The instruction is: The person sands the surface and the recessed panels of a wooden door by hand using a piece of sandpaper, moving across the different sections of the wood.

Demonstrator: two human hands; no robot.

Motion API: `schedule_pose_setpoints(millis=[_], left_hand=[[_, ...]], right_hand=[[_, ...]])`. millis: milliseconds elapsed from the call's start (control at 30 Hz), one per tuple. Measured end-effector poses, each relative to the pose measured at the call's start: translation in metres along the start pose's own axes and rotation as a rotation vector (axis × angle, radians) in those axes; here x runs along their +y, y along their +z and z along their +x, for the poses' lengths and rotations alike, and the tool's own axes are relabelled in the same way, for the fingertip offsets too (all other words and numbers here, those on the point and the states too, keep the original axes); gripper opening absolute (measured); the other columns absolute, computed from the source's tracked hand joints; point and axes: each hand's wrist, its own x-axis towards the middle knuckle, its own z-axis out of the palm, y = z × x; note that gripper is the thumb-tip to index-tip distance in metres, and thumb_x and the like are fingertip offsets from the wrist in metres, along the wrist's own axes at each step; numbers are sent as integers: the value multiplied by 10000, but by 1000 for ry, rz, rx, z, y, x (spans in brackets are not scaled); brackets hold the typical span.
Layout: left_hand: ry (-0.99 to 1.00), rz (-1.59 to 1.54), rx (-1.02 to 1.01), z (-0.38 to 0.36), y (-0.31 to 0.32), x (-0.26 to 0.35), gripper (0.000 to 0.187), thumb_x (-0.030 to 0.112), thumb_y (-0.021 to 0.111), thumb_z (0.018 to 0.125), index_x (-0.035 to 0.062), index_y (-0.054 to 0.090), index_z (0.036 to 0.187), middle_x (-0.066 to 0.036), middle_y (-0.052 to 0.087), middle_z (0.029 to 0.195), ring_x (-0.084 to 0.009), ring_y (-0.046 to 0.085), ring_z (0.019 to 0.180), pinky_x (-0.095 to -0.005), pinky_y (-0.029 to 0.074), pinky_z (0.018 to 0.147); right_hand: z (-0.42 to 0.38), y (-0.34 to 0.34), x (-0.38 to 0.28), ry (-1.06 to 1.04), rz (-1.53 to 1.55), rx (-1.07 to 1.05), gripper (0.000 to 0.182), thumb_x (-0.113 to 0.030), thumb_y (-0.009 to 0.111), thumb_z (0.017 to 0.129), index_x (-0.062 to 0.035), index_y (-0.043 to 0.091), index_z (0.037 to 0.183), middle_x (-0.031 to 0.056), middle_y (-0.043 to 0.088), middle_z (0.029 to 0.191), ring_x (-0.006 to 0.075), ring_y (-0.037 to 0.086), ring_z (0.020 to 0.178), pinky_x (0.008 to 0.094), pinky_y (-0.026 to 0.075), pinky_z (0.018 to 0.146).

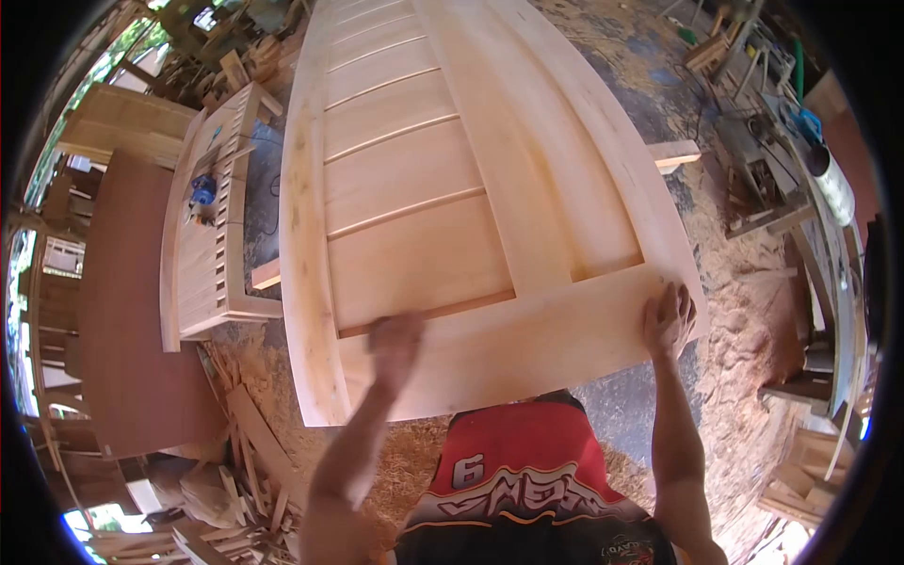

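A large pale wooden panel door [527,325] lies in front of me, its near end close to my body. Grooved slats run across its left panel, and a long plain panel is set in on the right. My left hand [395,347] is over the bottom rail, near the lower edge of the slatted panel. Motion smears its fingers, so I cannot make out whether it holds anything. Near the door's right corner, my right hand [669,322] rests on the rail with its fingers apart.
Wooden supports [676,153] stick out from under the door. To the left stands a slatted wooden frame [202,273] with a blue power tool [203,190] on it. A brown board [141,311] leans beyond it. Wood offcuts [259,433] and sawdust [744,330] cover the floor.
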Motion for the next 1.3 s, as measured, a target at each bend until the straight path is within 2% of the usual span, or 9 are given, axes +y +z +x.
schedule_pose_setpoints(millis=[133, 267, 500, 733, 833, 900, 1033, 1233, 1300], left_hand=[[14, 49, 61, 8, -24, 22, 197, 100, 682, 835, 83, 653, 1028, -99, 667, 1031, -329, 639, 921, -499, 497, 798], [21, -45, 90, 71, 57, 130, 332, 116, 693, 830, 44, 671, 1154, -124, 689, 1172, -308, 651, 1111, -458, 523, 963], [-89, 130, 50, -9, 6, 35, 334, 185, 692, 897, 45, 699, 1200, -105, 685, 1317, -282, 608, 1275, -463, 489, 1066], [4, 101, 229, 81, 58, 172, 245, 216, 674, 918, 67, 701, 1111, -86, 699, 1164, -272, 635, 1150, -422, 516, 941], [-79, -217, -519, 86, -12, 217, 245, 188, 684, 939, 60, 710, 1146, -117, 705, 1194, -310, 647, 1144, -455, 531, 952], [49, -519, -210, 76, 2, 252, 234, 185, 686, 966, 46, 715, 1152, -119, 726, 1165, -295, 683, 1084, -435, 554, 913], [-253, -1101, -138, 107, 18, 353, 226, 203, 679, 1010, 7, 716, 1116, -113, 759, 1044, -220, 725, 932, -359, 572, 806], [-543, -1238, 7, 141, 89, 480, 226, 185, 730, 982, -1, 691, 1104, -50, 757, 935, -83, 678, 889, -263, 547, 800], [-542, -1098, 113, 151, 103, 506, 343, 198, 732, 974, 10, 620, 1238, -123, 713, 1156, -152, 674, 1024, -320, 544, 865]], right_hand=[[2, -10, -16, 56, -27, -22, 608, -415, 635, 953, -124, 555, 1480, 184, 469, 1555, 425, 405, 1409, 555, 336, 1171], [3, -12, -16, 53, -47, -38, 598, -414, 626, 961, -130, 553, 1481, 182, 470, 1554, 414, 406, 1409, 551, 337, 1168], [0, -4, -11, 37, -37, -26, 620, -401, 629, 949, -97, 548, 1483, 201, 468, 1551, 431, 405, 1406, 552, 338, 1163], [2, -8, -5, 13, 44, -30, 619, -404, 647, 931, -87, 568, 1456, 212, 469, 1545, 439, 406, 1402, 566, 335, 1153], [-1, -9, 0, -22, 75, -27, 631, -396, 676, 911, -93, 569, 1454, 218, 460, 1551, 438, 391, 1416, 578, 329, 1151], [-2, -4, 17, -226, 160, 5, 604, -404, 668, 934, -70, 586, 1431, 233, 534, 1484, 430, 479, 1356, 536, 383, 1132], [7, -82, 15, -256, 1345, -578, 413, -242, 658, 1005, 56, 659, 1290, 176, 709, 1246, 229, 667, 1117, 347, 516, 969], [55, -114, 102, -4, 1488, -808, 147, -23, 682, 964, 20, 748, 1088, 22, 719, 911, 77, 618, 906, 259, 501, 820], [75, -105, 127, -62, 1310, -740, 120, -45, 693, 961, 13, 746, 1051, 31, 718, 874, 78, 626, 842, 266, 514, 742]])
